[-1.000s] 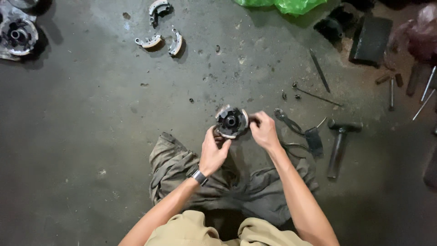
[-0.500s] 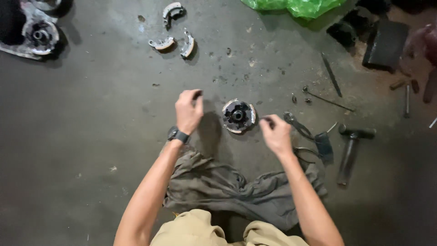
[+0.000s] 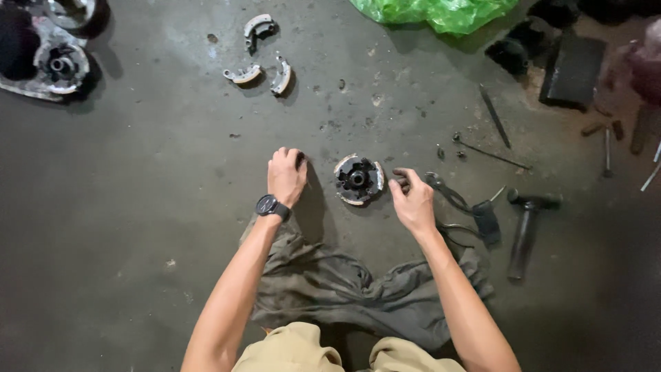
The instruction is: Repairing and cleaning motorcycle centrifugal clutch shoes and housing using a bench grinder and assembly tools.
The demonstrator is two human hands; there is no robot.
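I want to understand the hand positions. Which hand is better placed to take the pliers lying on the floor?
Probably the right hand. It rests on the floor right beside the pliers, its fingertips almost at their jaws. The left hand is on the far side of the round clutch part, so it would have to cross over.

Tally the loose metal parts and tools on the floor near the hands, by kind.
Round clutch-like assembly: 1
Curved shoe pieces: 3
Hammer: 1
Pliers: 1
Grey rag: 1
Total: 7
Left hand and right hand flank the assembly.
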